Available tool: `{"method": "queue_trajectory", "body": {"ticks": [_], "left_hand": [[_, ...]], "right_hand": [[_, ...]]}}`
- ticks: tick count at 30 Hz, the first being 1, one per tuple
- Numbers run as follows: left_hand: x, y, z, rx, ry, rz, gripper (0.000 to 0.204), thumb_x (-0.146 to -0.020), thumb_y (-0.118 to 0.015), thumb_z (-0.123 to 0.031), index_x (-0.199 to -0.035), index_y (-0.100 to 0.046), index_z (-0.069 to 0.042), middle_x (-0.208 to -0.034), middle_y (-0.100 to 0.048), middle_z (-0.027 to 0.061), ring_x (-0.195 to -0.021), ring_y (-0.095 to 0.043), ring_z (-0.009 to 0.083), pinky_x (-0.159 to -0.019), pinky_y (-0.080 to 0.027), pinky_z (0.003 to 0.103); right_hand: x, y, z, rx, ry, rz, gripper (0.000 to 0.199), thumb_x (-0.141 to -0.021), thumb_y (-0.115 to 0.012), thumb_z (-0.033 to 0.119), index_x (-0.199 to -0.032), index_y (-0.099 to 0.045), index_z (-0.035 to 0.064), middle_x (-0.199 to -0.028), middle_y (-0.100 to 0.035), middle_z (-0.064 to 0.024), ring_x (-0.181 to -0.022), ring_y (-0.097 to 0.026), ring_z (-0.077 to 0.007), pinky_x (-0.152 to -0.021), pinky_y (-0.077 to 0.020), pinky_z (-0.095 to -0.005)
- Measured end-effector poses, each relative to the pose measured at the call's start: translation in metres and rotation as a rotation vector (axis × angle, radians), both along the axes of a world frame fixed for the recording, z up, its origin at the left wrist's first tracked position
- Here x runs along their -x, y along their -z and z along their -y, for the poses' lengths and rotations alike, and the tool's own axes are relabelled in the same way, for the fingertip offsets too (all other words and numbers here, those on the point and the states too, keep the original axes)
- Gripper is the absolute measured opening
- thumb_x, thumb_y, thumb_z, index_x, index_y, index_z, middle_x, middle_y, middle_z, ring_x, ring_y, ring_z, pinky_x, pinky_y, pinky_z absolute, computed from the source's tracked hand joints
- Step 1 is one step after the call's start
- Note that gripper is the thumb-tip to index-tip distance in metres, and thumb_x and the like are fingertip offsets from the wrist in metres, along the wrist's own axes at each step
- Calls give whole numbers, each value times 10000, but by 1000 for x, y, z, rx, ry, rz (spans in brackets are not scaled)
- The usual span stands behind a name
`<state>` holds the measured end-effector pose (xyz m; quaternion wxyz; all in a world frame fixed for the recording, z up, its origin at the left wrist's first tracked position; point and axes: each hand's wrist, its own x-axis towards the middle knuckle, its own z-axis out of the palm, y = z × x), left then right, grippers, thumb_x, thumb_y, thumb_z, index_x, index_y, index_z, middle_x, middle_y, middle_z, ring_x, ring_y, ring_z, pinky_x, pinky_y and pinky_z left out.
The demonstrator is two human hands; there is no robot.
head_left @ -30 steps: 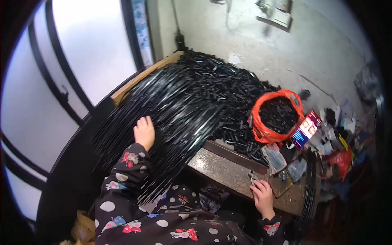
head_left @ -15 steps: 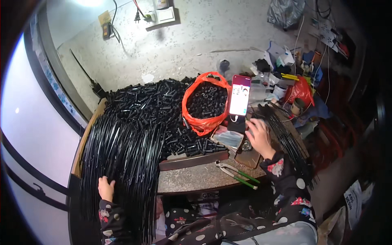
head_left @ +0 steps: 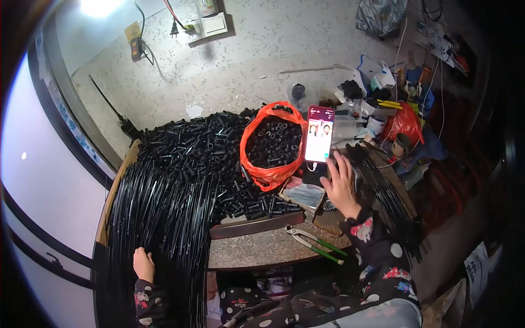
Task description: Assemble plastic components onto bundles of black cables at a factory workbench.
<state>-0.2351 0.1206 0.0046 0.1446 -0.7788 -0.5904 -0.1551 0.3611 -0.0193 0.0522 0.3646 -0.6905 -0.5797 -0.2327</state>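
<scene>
My right hand (head_left: 342, 187) is open, its fingers spread, at the lower right corner of a propped-up phone (head_left: 318, 135) with a lit screen. A white cable is plugged into the phone's bottom. My left hand (head_left: 144, 265) lies among long thin black rods (head_left: 164, 202), fingers curled together; what they hold, if anything, is hidden. The rods hang over the table's front edge. Behind them is a big heap of short black tubular parts (head_left: 191, 139). A red plastic bag (head_left: 254, 164), rolled open, holds small black pieces.
Green-handled pincers (head_left: 314, 243) lie on the speckled tabletop (head_left: 257, 251), near a low metal strip (head_left: 257, 226). More black rods (head_left: 385, 188) lie at the right. A tied red bag (head_left: 403, 121), a brown cup (head_left: 401, 145) and clutter crowd the back right.
My right hand has moved up and slightly left to the phone's lower corner, and the picture on the screen has changed. The view has shifted slightly. My left hand remains by the rods.
</scene>
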Motion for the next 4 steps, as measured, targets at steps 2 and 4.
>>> {"method": "queue_trajectory", "body": {"ticks": [2,4], "left_hand": [[-4,-5,1,-53,-102,192,226,-830,-560,-167,-959,-485,4,-836,-568,208,-782,-551,389,-663,-443,442],[-8,-15,5,-32,-163,196,258,-836,-558,-199,-993,-489,-6,-859,-591,219,-790,-569,390,-659,-449,446]], "right_hand": [[11,7,9,46,-214,-188,540,-755,-638,205,-1231,-442,44,-1306,-361,-152,-1199,-340,-342,-993,-272,-434],[18,15,16,115,-346,-339,559,-745,-649,207,-1239,-437,53,-1301,-369,-142,-1201,-347,-331,-1002,-266,-431]]}}
